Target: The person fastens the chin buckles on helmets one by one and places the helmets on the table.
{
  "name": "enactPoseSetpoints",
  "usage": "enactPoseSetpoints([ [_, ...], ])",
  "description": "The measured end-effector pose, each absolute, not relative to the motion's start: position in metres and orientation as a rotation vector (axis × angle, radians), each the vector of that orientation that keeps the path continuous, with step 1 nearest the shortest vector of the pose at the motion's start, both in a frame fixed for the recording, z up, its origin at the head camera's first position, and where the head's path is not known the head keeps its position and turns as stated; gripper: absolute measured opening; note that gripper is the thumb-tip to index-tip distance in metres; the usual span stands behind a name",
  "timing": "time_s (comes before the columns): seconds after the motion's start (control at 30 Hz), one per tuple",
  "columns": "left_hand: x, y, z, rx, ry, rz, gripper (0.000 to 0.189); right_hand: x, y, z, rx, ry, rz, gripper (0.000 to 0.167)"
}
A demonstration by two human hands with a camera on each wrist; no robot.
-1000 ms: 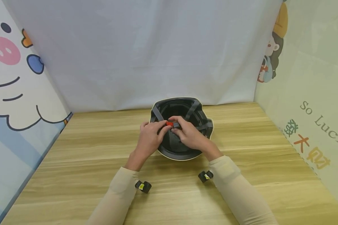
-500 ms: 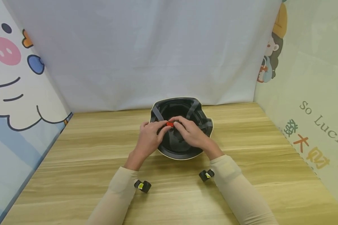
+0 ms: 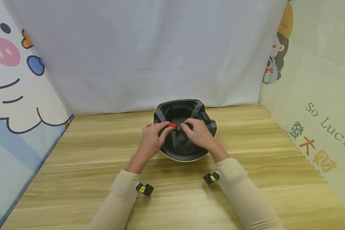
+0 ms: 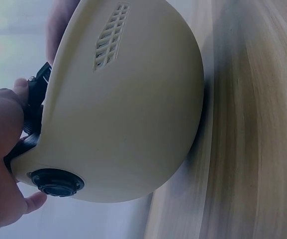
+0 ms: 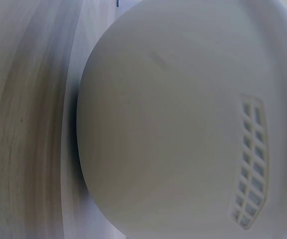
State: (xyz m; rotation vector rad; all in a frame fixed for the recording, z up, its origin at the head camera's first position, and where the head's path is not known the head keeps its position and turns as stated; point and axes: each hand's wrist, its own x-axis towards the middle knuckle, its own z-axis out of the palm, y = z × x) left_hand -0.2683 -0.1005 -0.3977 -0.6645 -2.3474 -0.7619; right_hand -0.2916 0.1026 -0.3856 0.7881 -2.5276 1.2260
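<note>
Far left, my left hand (image 3: pixel 149 140) comes in over the helmet's near-left rim, thumb and forefinger pinching a red buckle piece (image 3: pixel 172 126). I judge this grip is to steady that end, leaving the other side to be worked.

Just right of the rim, a grey strap (image 3: pixel 161 115) slopes down inside the shell. On the outside, the left wrist view shows a black round fitting (image 4: pixel 57 182) near the rim and a vent grille (image 4: pixel 111 36).

Centre: the cream helmet (image 3: pixel 187 157) lies crown-down on the wood-grain bench (image 3: pixel 89 166), hollow facing up. Presumably set so because it leaves the chin-strap hardware within reach of both hands; the rounded crown may let it rock.

Above the hollow, a small black piece (image 3: pixel 178 128) sits against the red one's right end. Whether the two are latched I cannot tell.

Right: my right hand (image 3: pixel 199 134), thumb and forefinger bent close together, thumb tip at the black piece. Gap narrow; whether they pinch it or webbing is hidden. A second grey strap (image 3: pixel 196 110) runs behind those fingers, slanting from the far rim.
</note>
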Motion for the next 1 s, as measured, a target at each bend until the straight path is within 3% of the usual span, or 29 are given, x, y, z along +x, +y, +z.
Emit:
enactPoseSetpoints([
  [0.13,-0.2683,-0.1010,-0.3966,-0.671,-2.348,-0.788,0.034,-0.2922,0.1029,-0.3863,0.797,-2.506,1.254,0.015],
  [0.53,-0.2677,-0.1020,-0.3963,-0.675,-2.307,-0.799,0.030,-0.2911,0.1064,-0.3824,1.149,-2.453,1.198,0.042],
  [1.0,-0.2691,-0.1021,-0.3966,-0.709,-2.325,-0.859,0.035,-0.2882,0.1025,-0.3833,1.150,-2.456,1.292,0.033],
])
